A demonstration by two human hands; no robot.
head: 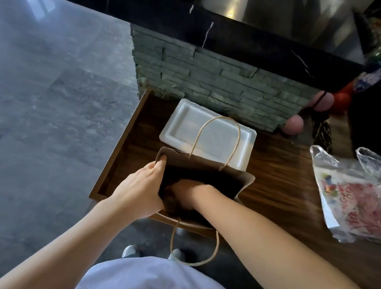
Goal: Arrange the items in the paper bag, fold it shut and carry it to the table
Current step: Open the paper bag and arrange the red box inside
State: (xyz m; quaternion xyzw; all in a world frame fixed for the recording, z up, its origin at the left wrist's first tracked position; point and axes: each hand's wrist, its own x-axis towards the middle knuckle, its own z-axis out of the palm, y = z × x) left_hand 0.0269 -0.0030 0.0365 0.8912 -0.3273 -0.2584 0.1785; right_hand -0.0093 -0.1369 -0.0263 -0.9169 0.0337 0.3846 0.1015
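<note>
A brown paper bag (pixel 229 177) with twine handles stands open at the near left corner of a wooden counter (pixel 277 182). My left hand (pixel 143 187) grips the bag's left rim and holds the mouth open. My right hand (pixel 185 190) reaches down inside the bag; its fingers are hidden in the dark interior, so what it touches cannot be seen. A white foam tray (pixel 211 132) lies flat on the counter just behind the bag, partly covered by the far handle.
A clear plastic bag (pixel 360 194) with red print lies on the counter to the right. A stone-faced pillar (pixel 207 77) under a black marble ledge rises behind the tray. Pink and red balloons (pixel 324 102) sit at the back right. Grey tiled floor (pixel 39 121) spreads to the left.
</note>
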